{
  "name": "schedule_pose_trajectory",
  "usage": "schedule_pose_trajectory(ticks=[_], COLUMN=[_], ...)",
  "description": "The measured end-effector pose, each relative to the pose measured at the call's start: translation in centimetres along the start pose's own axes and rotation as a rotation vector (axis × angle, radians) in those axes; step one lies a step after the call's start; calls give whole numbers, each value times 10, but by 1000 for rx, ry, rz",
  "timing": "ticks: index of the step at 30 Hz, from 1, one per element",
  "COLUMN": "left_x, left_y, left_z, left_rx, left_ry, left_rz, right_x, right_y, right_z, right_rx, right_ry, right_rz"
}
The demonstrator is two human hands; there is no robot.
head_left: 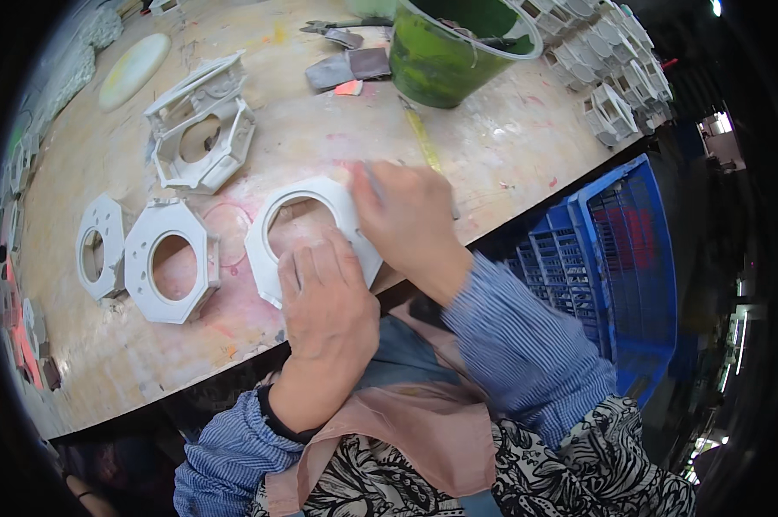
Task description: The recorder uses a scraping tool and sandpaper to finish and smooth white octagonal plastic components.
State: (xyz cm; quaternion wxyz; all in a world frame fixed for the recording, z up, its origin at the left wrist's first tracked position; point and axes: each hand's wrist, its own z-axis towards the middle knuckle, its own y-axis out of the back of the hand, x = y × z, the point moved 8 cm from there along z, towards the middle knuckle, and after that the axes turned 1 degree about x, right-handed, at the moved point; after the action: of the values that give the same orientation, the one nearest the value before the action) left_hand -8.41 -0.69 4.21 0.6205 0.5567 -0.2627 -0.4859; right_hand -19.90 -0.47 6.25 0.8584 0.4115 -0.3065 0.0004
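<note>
A white octagonal frame (266, 269) with a large round opening lies at the table's near edge. My left hand (330, 297) grips its near side, the fingers curled over the rim of the opening. At the frame's far right edge, my right hand (410, 215) is closed and slightly blurred. A greyish sliver shows by its fingers, too smeared to name. To the left sit two similar pieces, a white octagonal frame with a round hole (139, 274) and a narrower one (87, 226). Farther back stands an open white octagonal casing (225, 159) with another part leaning behind it.
A green bucket (428, 65) stands at the back, beside grey sanding pads (330, 72) and dark pliers (320, 27). White parts (609, 60) are piled at the far right. A blue plastic crate (604, 258) is below the table's right edge. A pale oval disc (135, 71) lies far left.
</note>
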Motion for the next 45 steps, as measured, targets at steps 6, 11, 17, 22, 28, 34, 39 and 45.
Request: schedule_pose_trajectory(ticks=[6, 11, 17, 22, 28, 34, 39, 45], left_x=[9, 23, 16, 23, 21, 26, 20, 26], left_y=[10, 11, 15, 13, 12, 11, 13, 1], left_z=[3, -2, 2, -2, 2, -1, 6, 3], left_rx=[31, -7, -41, -17, -50, -48, -61, -61], left_ry=[-125, -140, -183, -141, -161, -137, -186, -198], left_rz=[-90, -78, -111, -107, -138, -166, -151, -226], right_x=[-26, -9, -24, -7, -23, 12, -45, -4], right_y=[0, -3, -9, 6, -8, 6, 6, 0], right_z=[31, -19, 19, -7, 15, -18, 19, -16], right_rx=[-9, 264, 95, 177, 139, 177, 76, 69], right_ry=[-17, -168, 72, -50, 42, 140, 11, 201], right_rz=[106, 414, -247, 201, -236, -166, -346, -102])
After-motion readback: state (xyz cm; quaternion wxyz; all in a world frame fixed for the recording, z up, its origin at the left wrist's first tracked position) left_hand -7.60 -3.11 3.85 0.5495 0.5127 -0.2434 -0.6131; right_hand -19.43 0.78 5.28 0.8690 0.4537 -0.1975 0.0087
